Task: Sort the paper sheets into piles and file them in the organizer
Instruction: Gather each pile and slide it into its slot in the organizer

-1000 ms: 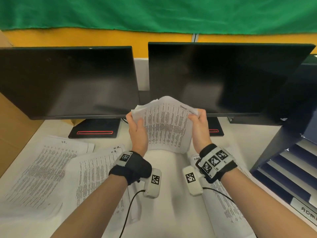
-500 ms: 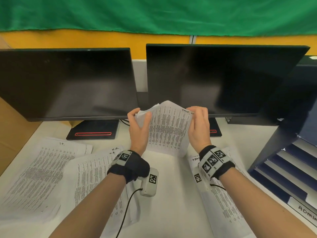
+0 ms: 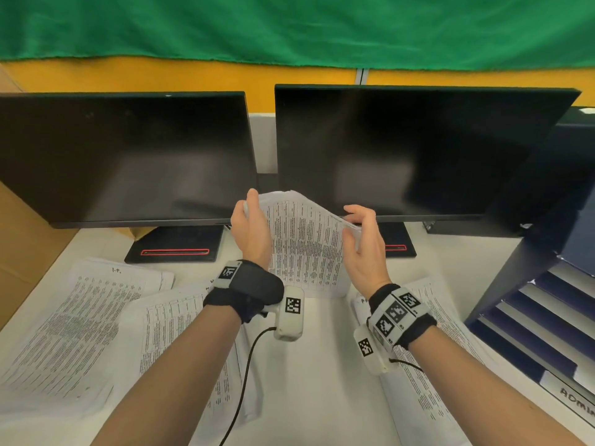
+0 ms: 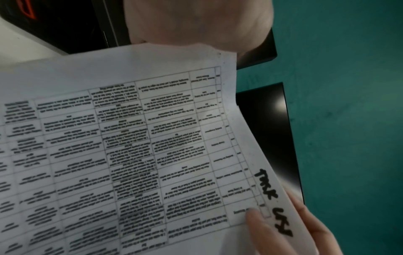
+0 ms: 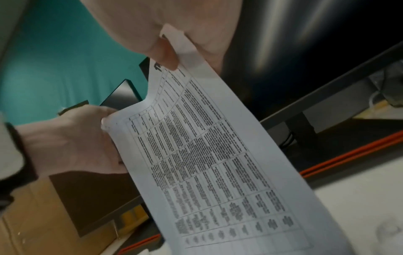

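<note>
Printed white paper sheets (image 3: pixel 306 243) held upright over the white table (image 3: pixel 322 365).
Left hand (image 3: pixel 249 230) grips their left edge; right hand (image 3: pixel 365 243) pinches the right corner.

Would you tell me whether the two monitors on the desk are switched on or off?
They appear off or asleep. The left monitor and right monitor show plain black screens with only faint reflections.

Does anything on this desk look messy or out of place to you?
Mostly the paper. The held sheets bow and their top edges are uneven between the left hand and right hand. The piles on the desk lie skewed and overlapping, such as the left pile. Nothing looks torn or spilled.
</note>
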Demonstrator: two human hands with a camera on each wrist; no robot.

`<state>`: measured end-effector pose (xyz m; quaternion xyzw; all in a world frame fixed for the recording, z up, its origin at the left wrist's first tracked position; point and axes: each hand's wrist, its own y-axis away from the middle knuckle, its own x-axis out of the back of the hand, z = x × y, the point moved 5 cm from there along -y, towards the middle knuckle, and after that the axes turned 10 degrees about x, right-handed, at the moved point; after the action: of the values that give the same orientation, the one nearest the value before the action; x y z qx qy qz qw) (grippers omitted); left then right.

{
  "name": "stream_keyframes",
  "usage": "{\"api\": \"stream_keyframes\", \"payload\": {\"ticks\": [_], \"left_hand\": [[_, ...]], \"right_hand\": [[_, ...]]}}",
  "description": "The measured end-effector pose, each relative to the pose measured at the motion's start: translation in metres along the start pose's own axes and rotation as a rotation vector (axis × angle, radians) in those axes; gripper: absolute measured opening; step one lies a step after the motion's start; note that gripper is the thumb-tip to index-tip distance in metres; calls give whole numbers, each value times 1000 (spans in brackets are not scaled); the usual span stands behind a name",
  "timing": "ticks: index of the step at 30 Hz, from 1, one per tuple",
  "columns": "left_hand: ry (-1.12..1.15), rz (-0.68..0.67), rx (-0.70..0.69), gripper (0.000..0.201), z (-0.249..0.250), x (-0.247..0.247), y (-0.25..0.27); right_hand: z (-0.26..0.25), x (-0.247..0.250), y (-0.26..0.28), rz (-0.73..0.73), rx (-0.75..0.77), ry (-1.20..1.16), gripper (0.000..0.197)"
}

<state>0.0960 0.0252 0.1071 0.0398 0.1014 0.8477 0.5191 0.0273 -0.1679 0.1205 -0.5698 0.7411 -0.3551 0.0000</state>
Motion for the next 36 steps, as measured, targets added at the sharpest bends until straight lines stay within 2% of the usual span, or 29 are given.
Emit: {"api": "stream_keyframes", "payload": {"ticks": [3, 5, 7, 13, 16, 18, 21, 23, 25, 27, 31, 33, 35, 36], "left_hand": [[9, 12, 46, 30, -1, 2, -5], [16, 2, 53, 36, 1, 1, -4], [15, -24, 32, 39, 5, -2, 5], [-25, 11, -32, 11, 2, -1, 2], [-14, -5, -53, 18, 3, -1, 3], [-65, -73, -130, 24, 7, -3, 8], [-228, -214, -350, 41, 10, -6, 24], [-304, -196, -437, 49, 1, -5, 28], [-291, -124, -424, 43, -10, -3, 27], [-261, -110, -361, 36, -24, -3, 24], [-322, -236, -165, 36, -57, -8, 16], [-369, -269, -75, 33, -70, -11, 13], [-413, -249, -100, 28, -68, -18, 14], [-430, -247, -156, 27, -60, -26, 17]], "right_hand": [[4, 1, 3, 48, -123, -106, 32], [7, 3, 4, 89, -195, -156, 32], [6, 2, 3, 92, -217, -179, 24], [6, -1, 1, 84, -251, -205, 7], [7, -2, 3, 103, -256, -216, 5], [5, 1, 1, 141, -224, -201, 6], [1, 5, -3, 202, -180, -198, 7], [3, 2, -2, 212, -188, -212, 9], [10, -5, 4, 198, -232, -218, 13], [25, -14, 13, 162, -325, -251, 18], [55, -26, 30, 67, -567, -212, 29], [67, -25, 36, 74, -618, -212, 35], [71, -13, 38, 141, -626, -229, 37], [68, -3, 38, 194, -621, -248, 37]]}}
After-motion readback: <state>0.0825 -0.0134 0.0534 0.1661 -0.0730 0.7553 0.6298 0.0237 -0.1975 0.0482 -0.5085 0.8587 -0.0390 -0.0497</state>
